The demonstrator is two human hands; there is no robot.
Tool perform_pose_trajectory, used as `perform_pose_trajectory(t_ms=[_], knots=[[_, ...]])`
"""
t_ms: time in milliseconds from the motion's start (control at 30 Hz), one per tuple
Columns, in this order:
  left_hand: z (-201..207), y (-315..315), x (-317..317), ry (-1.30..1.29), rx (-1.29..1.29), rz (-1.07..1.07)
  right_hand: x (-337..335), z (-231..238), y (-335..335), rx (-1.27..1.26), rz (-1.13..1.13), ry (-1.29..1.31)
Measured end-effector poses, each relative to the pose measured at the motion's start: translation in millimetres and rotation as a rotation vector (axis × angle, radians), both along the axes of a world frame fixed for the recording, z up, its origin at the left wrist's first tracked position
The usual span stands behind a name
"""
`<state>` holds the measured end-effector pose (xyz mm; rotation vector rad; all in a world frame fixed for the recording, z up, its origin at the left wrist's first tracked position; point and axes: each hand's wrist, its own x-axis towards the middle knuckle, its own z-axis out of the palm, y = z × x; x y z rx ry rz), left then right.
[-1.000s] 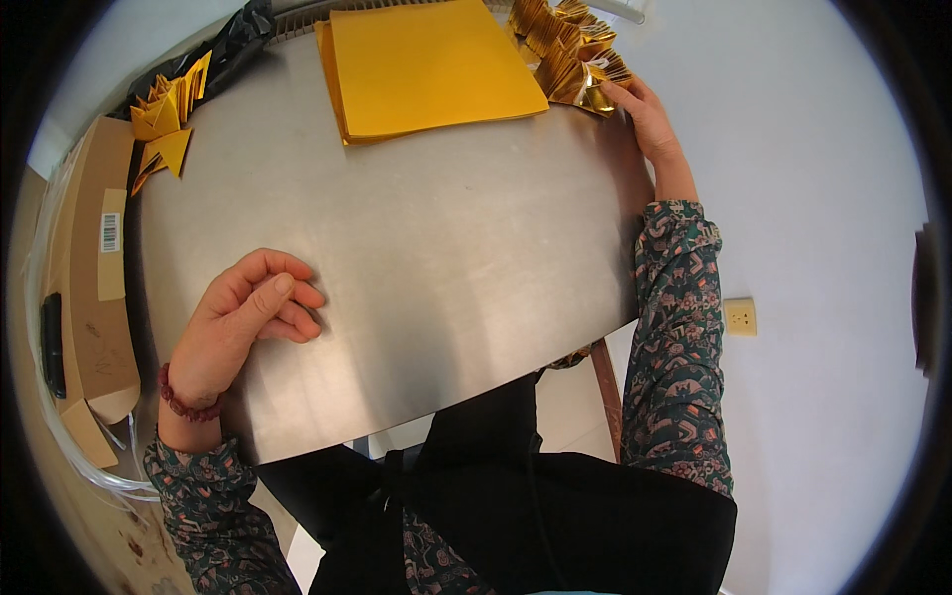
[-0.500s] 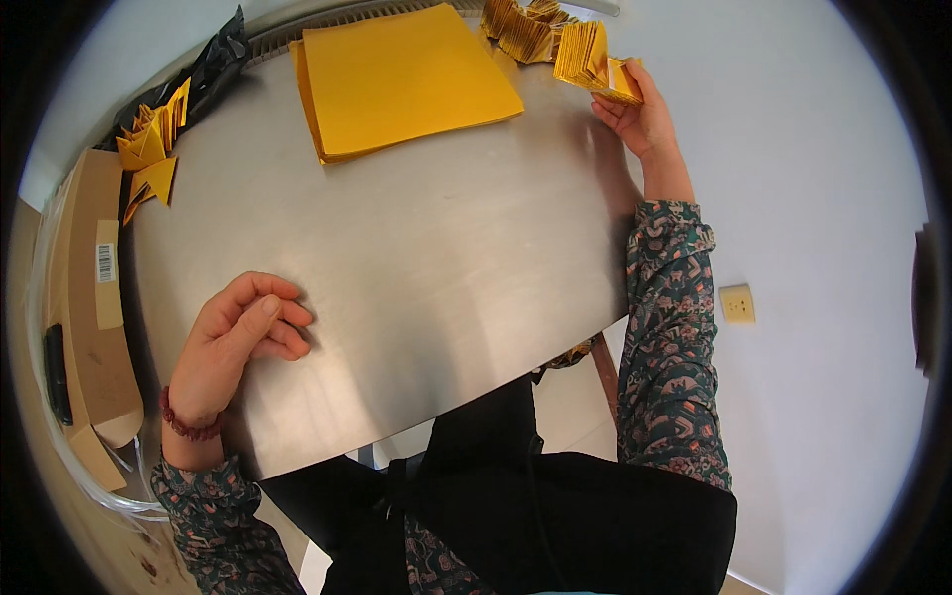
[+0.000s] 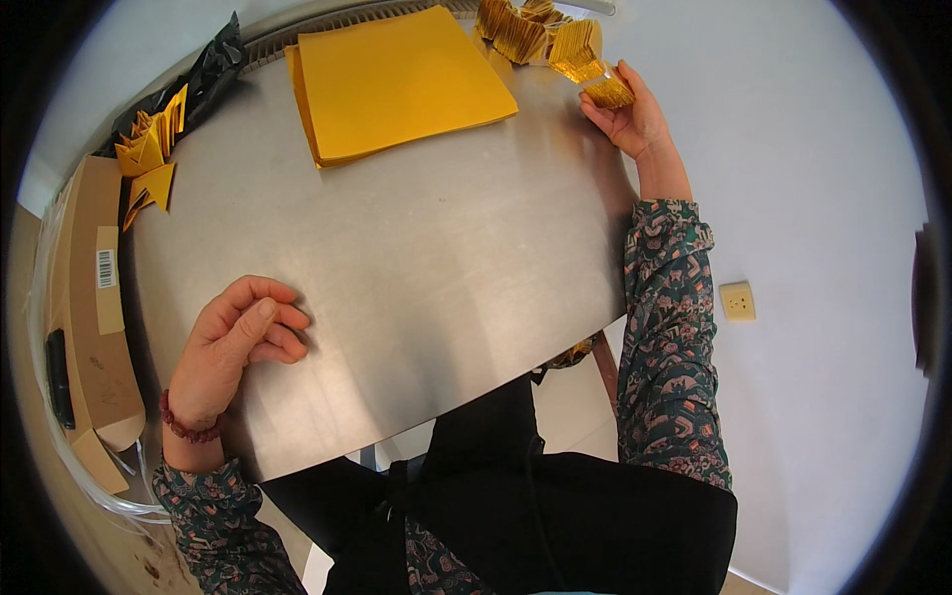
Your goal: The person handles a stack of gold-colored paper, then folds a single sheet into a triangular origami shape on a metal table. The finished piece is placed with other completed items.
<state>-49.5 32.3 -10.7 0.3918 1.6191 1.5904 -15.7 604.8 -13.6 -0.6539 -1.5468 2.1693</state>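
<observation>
At the far right of the metal table, my right hand (image 3: 640,121) is closed about the near end of a bundle of folded gold paper (image 3: 608,92), thumb on one side and fingers on the other. Touching that end is another pleated gold stack (image 3: 576,50), and more gold folds run left behind it. My left hand (image 3: 230,342) is over the near left of the table, its fingers curled in with the thumb against them; nothing shows in it. A stack of flat gold paper sheets (image 3: 407,84) lies at the table's far middle, between the hands and beyond them.
The metal table (image 3: 397,258) has a curved near edge in front of my lap. Along its left side stands a cardboard box (image 3: 94,327), with folded gold paper pieces (image 3: 149,144) and a black plastic bag (image 3: 203,74) beyond. A white wall with a socket (image 3: 737,301) borders the right.
My right hand has shifted slightly with the near gold bundle, which is now tilted lower and nearer. My left hand has hardly moved.
</observation>
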Motion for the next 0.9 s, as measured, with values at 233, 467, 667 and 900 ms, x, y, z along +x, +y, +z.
perform_pose_trajectory(t_ms=[233, 467, 667, 900], knots=[[0.5, 0.4, 0.1, -0.01, 0.004, 0.01, -0.5, -3.6, 7.2, -0.06, 0.027, -0.011], [-1.7, -0.1, 0.1, -0.004, 0.012, 0.002, 0.1, -2.9, 7.0, -0.087, 0.017, -0.017], [-2.6, -0.9, -1.6, -0.005, 0.017, -0.001, -0.4, -0.9, 4.4, -0.016, 0.011, -0.003], [-3.8, -1.3, -2.6, -0.004, 0.036, -0.013, -2.5, -0.1, 8.9, 0.312, -0.133, -0.028]])
